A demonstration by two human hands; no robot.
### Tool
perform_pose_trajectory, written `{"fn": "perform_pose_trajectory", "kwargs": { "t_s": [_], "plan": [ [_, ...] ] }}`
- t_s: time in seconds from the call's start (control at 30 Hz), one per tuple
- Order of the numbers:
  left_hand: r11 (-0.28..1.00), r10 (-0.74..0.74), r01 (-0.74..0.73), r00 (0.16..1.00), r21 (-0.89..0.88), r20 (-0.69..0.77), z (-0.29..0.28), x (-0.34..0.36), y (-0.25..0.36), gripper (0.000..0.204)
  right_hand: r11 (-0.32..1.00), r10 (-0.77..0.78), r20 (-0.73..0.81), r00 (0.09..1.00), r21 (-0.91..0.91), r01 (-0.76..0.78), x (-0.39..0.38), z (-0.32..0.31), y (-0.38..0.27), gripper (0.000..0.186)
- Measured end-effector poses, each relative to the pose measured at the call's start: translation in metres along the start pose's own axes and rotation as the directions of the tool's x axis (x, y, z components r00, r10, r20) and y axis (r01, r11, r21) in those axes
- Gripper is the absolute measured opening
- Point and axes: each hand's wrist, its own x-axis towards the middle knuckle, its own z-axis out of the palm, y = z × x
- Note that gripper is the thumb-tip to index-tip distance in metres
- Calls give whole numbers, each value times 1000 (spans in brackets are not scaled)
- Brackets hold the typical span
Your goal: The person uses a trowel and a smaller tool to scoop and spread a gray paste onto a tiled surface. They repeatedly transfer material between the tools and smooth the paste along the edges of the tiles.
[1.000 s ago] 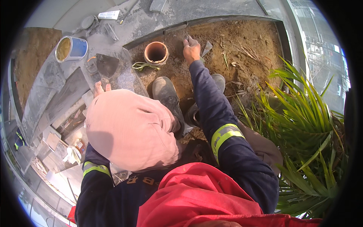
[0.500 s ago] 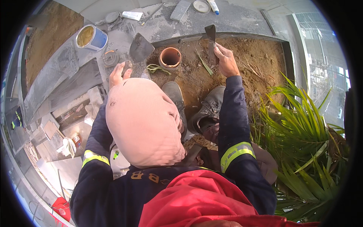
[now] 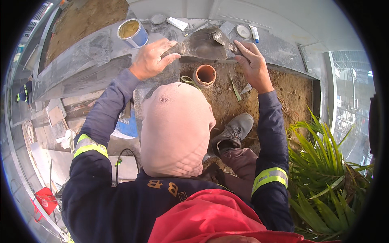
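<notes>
Raised since the earlier frame, the trowel point(image 3: 201, 46) is clamped in the left hand point(image 3: 152, 60); the scraper point(image 3: 222, 39), clamped in the right hand point(image 3: 255, 67), overlaps it in view. Beneath, an orange pipe point(image 3: 205, 83) stands in soil point(image 3: 221, 100); farther off, a bucket point(image 3: 140, 39) rests on slabs point(image 3: 87, 54).

In front of me a dusty grey stone ledge point(image 3: 279, 50) carries a round blue-and-white bucket of yellowish paste point(image 3: 134, 35), a round grey lid point(image 3: 158, 19), a plain white tube point(image 3: 178, 23), a round white-rimmed lid point(image 3: 244, 31) and a blue-capped white tube point(image 3: 254, 34). On the brown soil point(image 3: 289, 91) stand an orange clay pipe point(image 3: 205, 75) and my grey shoe point(image 3: 240, 124); a long green leaf point(image 3: 234, 88) lies near the pipe.
</notes>
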Motion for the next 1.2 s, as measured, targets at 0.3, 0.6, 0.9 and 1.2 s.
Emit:
{"fn": "perform_pose_trajectory", "kwargs": {
  "t_s": [0.3, 0.6, 0.9, 1.2],
  "plan": [
    [999, -45, 45, 984, -4, -171, 2, -8, 12, 41, 917, -95, 175, 980, -368, 155, -18, -42, 29, 39],
    [933, 111, -96, 994, 348, -21, -31, 22, 27, 37, 961, 15, 115, 993, -276, 17, 4, -111, -69, 30],
    [901, 218, -206, 976, 382, 12, -25, 33, 47, 43, 910, -121, 192, 974, -370, 186, 19, -108, -78, 27],
    [913, 152, -119, 987, 391, -54, -14, 9, 42, 41, 859, -15, -33, 999, -512, -4, -5, -100, -15, 25]
  ]
}}
